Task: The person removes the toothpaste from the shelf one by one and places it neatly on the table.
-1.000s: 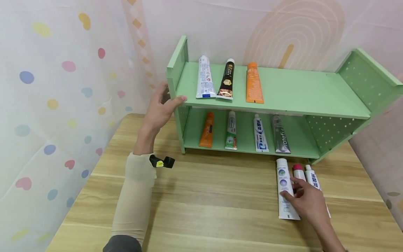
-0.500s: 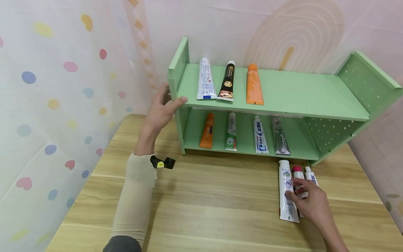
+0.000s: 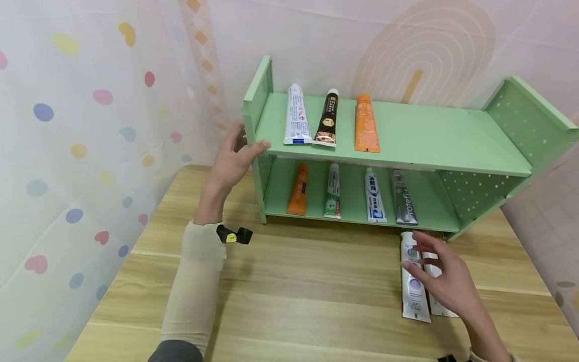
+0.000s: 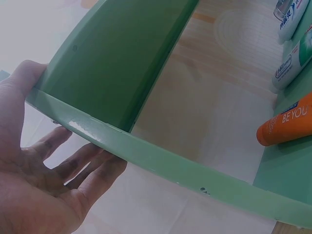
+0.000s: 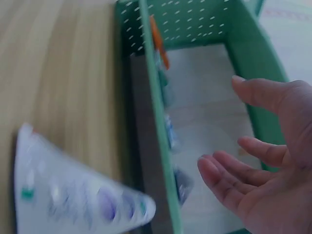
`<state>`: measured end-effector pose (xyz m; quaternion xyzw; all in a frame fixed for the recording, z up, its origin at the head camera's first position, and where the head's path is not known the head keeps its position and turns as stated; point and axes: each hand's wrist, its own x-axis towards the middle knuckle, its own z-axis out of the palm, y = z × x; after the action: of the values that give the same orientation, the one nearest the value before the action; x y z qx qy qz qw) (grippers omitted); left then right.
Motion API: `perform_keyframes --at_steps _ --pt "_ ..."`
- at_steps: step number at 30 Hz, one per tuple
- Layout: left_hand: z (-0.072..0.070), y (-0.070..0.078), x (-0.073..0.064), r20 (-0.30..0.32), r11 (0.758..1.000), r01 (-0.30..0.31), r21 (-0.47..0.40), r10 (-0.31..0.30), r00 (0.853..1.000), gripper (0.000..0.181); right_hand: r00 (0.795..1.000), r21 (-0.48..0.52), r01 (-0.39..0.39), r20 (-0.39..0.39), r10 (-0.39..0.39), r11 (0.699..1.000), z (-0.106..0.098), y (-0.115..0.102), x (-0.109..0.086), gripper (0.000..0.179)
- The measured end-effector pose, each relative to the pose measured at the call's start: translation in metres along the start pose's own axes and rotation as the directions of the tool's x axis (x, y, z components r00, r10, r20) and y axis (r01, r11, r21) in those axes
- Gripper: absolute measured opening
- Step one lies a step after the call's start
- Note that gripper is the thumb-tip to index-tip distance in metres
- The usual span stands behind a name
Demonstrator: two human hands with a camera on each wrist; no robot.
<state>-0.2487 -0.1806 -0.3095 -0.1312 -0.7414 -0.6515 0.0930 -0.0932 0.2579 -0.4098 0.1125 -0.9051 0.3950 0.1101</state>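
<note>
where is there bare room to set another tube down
Top shelf: between its orange tube and the dotted end panel. Table: the wide stretch between the left sleeve and the purple-marked tube by the right hand. Crowded: tubes beneath that hand.

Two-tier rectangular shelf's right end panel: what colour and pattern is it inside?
The end panel is green with white dots, clearest in the head view.

Looks like smooth paint on the shelf (image 3: pixel 443 133), slightly glossy, scuffed pale along one edge; can't tell wood from metal underneath. Seeing wood grain on the table (image 3: pixel 289 301), low sheen. Would call the white tube (image 3: pixel 414 299) shiny plastic, the grey tube (image 3: pixel 402 198) glossy, metallic-looking. Also got creased, matt cloth for the curtain (image 3: pixel 149 120), soft fabric for the sleeve (image 3: pixel 194 291).
</note>
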Motion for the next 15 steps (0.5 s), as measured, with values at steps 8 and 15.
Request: perform_keyframes --at_steps 8,15 --pt "0.001 0.001 -0.001 -0.005 1.000 0.000 0.000 0.000 1.000 0.061 0.996 0.220 0.071 0.046 -0.083 0.973 -0.005 -0.028 0.018 0.082" --pt "0.001 0.000 -0.001 -0.004 1.000 -0.005 0.002 0.005 1.000 0.062 0.972 0.386 0.215 0.010 -0.237 0.897 -0.007 -0.055 0.035 0.093"
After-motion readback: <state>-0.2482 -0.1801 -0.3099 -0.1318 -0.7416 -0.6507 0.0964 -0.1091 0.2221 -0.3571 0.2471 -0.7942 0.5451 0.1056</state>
